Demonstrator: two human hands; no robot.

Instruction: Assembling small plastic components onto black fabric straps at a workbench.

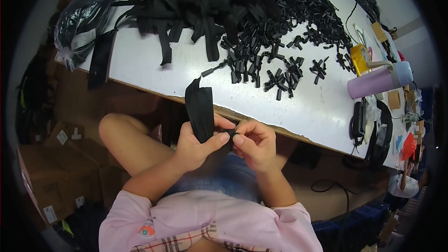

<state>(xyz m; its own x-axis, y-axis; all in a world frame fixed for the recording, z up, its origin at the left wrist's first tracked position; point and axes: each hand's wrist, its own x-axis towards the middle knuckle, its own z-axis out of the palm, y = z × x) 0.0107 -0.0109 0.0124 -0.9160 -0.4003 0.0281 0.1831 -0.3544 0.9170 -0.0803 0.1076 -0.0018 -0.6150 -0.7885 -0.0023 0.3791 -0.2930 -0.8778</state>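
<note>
Two-handed work beside the white, flat-topped table: our L hand grips a wide, black fabric strip, upright; our R hand pinches a small dark part, ID unclear. Est. step: fingertip adj.; next move likely needs steady L hold, fine R control.

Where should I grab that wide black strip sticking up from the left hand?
Pinch the black strip by its upper end, probably coming from over the table: that end is broad, free and points toward the table, while the left hand holds it lower down.
</note>
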